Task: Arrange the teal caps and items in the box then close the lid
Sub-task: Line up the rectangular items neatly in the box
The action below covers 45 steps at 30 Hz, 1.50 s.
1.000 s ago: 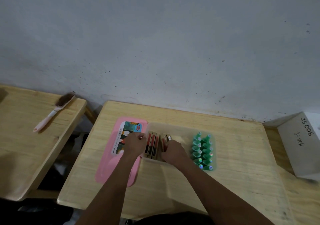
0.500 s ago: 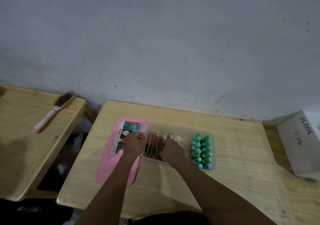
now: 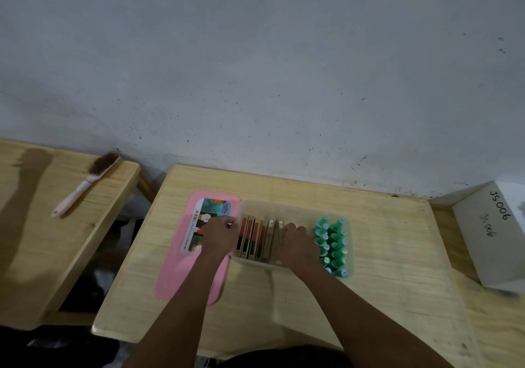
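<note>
A pale wooden desk (image 3: 383, 254) carries everything; on it, to the left, the pink lid (image 3: 181, 271) lies flat with its printed label up, touching the left wall of the translucent box (image 3: 284, 207); the lid looks like thin, light, slightly flexible plastic, probably best lifted by its long edges and pressed down along the rim; the box likely slides easily on the wood, so one hand should steady it. Inside, a row of slim cartons (image 3: 257, 240) stands on edge in the left part, stiff but light and prone to toppling like dominoes, so best squeezed from both ends; the teal caps (image 3: 331, 245) fill the right end in two rows, small, hard and likely slippery. The left hand (image 3: 220, 235) curls loosely at the box's left wall beside the first carton, while the right hand (image 3: 297, 244) rests with bent fingers between cartons and caps; whether either actually grips anything I cannot tell.
</note>
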Motion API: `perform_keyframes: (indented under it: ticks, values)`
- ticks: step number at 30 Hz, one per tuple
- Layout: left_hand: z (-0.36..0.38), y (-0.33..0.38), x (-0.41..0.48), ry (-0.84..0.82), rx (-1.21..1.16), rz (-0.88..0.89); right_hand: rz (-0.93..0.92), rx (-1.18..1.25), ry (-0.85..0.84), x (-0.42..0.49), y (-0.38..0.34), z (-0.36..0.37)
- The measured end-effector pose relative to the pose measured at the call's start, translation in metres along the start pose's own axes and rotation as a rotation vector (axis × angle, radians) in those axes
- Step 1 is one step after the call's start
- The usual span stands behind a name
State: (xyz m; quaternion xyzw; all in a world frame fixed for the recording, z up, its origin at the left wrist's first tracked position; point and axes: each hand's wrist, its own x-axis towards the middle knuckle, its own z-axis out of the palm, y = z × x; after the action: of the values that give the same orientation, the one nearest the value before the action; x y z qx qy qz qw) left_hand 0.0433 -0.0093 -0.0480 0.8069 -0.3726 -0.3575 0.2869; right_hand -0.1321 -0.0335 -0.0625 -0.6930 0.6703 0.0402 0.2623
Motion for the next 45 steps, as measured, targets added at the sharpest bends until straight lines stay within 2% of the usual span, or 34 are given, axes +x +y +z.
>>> perform_keyframes:
  ticks: [5,8,13,18,26,29,34,38,42,45]
  values:
    - [0.000,0.002,-0.001,0.006,0.019,0.002,0.050,0.121,0.009,0.003,0.003,0.005]
    - [0.000,0.002,-0.001,0.009,0.024,0.006,0.110,0.323,-0.033,0.005,0.003,0.003]
    - [0.000,0.003,-0.002,0.009,0.025,0.003,0.184,0.794,-0.134,0.003,0.004,-0.007]
    - [0.000,0.002,-0.002,0.003,0.009,-0.008,0.225,0.938,-0.206,-0.001,0.009,-0.013]
    - [0.000,0.001,-0.002,-0.002,0.003,-0.010,0.099,0.849,-0.300,-0.006,-0.011,-0.007]
    - [0.001,0.001,-0.002,-0.004,-0.009,-0.010,0.001,0.699,-0.251,-0.004,-0.019,-0.001]
    - [0.001,0.001,-0.002,-0.001,0.005,0.000,-0.053,0.396,-0.191,0.009,-0.014,0.005]
    - [0.000,0.001,-0.002,-0.004,-0.002,0.001,-0.100,0.388,-0.203,0.011,-0.008,0.000]
    - [0.001,0.001,-0.002,-0.006,-0.007,0.000,-0.009,0.454,-0.091,0.013,-0.004,-0.002]
    - [0.001,0.002,-0.002,-0.002,0.002,0.005,0.059,0.459,-0.131,0.013,-0.006,0.000]
